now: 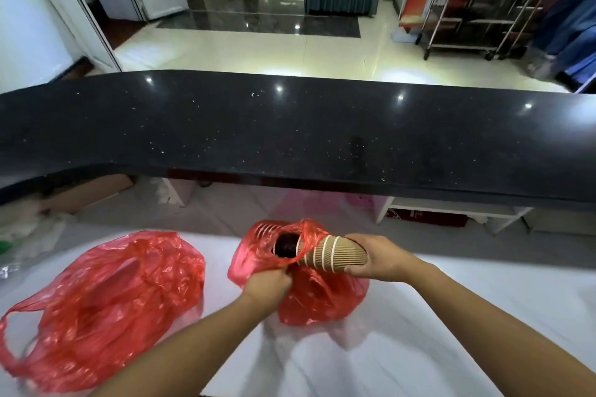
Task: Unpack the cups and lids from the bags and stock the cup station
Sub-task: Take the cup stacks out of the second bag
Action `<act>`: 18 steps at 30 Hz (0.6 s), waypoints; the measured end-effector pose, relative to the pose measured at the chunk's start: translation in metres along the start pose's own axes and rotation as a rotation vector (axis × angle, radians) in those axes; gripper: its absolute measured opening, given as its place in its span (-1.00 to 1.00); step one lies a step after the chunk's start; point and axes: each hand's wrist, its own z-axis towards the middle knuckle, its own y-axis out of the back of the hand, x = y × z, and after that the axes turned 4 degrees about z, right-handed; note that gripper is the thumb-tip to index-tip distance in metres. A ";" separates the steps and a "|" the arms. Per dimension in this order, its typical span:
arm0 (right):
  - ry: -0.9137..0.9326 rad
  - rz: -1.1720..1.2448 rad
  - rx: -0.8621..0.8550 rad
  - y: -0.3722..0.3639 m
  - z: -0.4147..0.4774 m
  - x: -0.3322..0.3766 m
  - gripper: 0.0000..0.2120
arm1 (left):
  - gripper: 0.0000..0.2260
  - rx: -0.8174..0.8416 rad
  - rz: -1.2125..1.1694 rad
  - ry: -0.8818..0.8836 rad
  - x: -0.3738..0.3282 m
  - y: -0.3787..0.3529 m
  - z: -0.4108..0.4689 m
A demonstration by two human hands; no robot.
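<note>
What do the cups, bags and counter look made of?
The cups: ribbed brown paperboard, matte, going by the corrugated ridges. The bags: thin red plastic film, glossy, crinkled and translucent. The counter: probably polished dark stone or a composite; it is speckled and mirrors the lights.

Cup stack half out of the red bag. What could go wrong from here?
1. The red bag is draped over the mouth end of the cup stack; the film may snag if the right hand pulls, even with the left hand gripping the bag.
2. The right hand holds only the base end of the sideways stack, so the front cups might slide off.
</note>
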 end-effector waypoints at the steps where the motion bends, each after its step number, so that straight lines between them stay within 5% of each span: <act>1: -0.017 0.010 -0.013 0.002 -0.002 -0.002 -0.37 | -0.72 0.008 0.004 0.044 0.006 0.008 0.000; 11: -0.089 0.167 0.001 0.027 -0.031 -0.016 -0.38 | -0.68 -0.101 0.133 0.296 0.034 0.020 0.002; 18: -0.011 0.201 0.018 0.045 -0.052 -0.050 -0.45 | -0.33 -0.152 0.048 0.360 -0.027 0.010 -0.032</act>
